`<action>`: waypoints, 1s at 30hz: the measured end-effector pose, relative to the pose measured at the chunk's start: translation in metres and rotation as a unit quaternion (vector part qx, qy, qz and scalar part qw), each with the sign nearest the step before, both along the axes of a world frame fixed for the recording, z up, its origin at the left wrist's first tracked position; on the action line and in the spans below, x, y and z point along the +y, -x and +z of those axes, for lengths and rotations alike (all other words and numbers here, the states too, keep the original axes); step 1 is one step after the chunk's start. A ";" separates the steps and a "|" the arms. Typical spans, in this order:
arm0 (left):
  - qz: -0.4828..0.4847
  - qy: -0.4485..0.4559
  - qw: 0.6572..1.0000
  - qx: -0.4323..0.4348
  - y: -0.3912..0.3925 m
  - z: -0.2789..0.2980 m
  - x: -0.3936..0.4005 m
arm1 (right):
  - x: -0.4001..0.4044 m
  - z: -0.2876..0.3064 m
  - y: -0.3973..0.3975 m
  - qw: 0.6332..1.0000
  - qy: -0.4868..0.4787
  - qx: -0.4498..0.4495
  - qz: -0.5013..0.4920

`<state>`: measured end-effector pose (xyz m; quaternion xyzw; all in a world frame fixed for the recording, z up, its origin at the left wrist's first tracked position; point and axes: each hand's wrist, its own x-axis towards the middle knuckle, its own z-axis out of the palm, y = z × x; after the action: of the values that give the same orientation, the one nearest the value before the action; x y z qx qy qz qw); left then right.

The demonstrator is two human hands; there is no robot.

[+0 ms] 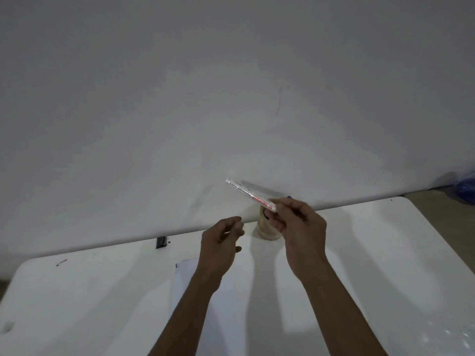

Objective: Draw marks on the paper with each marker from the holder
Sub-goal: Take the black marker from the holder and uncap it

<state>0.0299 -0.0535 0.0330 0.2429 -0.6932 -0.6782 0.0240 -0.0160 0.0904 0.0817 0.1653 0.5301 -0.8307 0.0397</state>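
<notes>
My right hand [299, 224] grips a white marker [250, 194] with red and dark print; its barrel points up and to the left above the table. Just behind and below that hand stands the beige holder [264, 228], mostly hidden by my fingers, so I cannot see what is in it. My left hand [221, 244] hovers to the left of the holder with its fingers loosely curled and nothing in them. A white sheet of paper [195, 299] lies on the table under my left forearm; I see no marks on its visible part.
The white table [372, 265] stands against a plain white wall. A small dark clip [161, 242] sits at the table's far edge on the left. A blue plastic bag [466, 187] lies on the floor at the far right.
</notes>
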 end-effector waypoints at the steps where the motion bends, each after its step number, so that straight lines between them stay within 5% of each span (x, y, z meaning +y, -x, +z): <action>1: 0.015 -0.044 0.999 0.011 -0.009 0.007 -0.007 | -0.010 -0.005 -0.010 1.000 0.013 -0.003 0.012; 9: 0.099 -0.073 0.992 0.023 -0.073 0.029 -0.068 | -0.080 -0.021 -0.090 0.980 -0.099 0.004 0.171; 15: 0.063 -0.041 0.997 0.029 -0.109 0.035 -0.112 | -0.118 -0.018 -0.116 0.934 -0.205 0.068 0.286; 30: 0.012 -0.012 0.998 0.066 -0.144 0.026 -0.151 | -0.158 -0.012 -0.131 0.975 -0.066 0.022 0.213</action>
<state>0.1743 -0.2044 0.0593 0.2065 -0.6786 -0.7009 0.0748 0.1153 -0.0674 0.0696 0.0328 0.6077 -0.7697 0.1928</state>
